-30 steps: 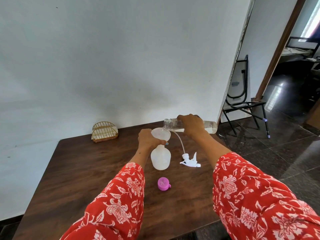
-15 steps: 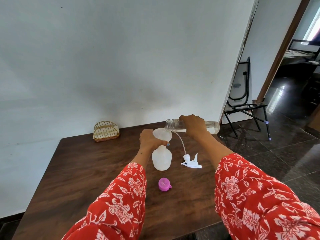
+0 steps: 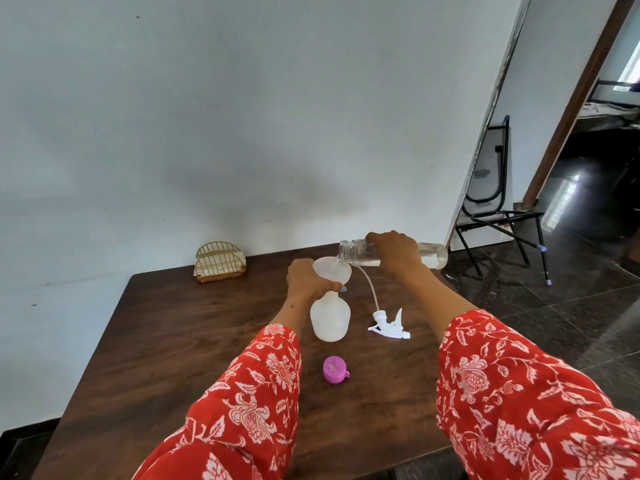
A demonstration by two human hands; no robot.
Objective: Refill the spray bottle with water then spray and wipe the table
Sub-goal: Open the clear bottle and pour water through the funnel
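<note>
A translucent white spray bottle (image 3: 329, 317) stands upright on the dark wooden table (image 3: 180, 337) with a white funnel (image 3: 328, 268) in its neck. My left hand (image 3: 306, 278) grips the funnel's stem at the bottle's neck. My right hand (image 3: 394, 252) holds a clear water bottle (image 3: 431, 256) tipped on its side, its open mouth over the funnel and water running in. The white trigger sprayer head (image 3: 389, 325) with its dip tube lies on the table to the right of the spray bottle. A pink cap (image 3: 334, 369) lies nearer to me.
A small gold wire holder (image 3: 220, 261) stands at the table's back edge against the white wall. A black folding chair (image 3: 498, 216) stands on the dark tiled floor to the right, beyond the table's right edge. A doorway opens at far right.
Both hands keep their hold and the pouring goes on; only the camera has shifted slightly.
</note>
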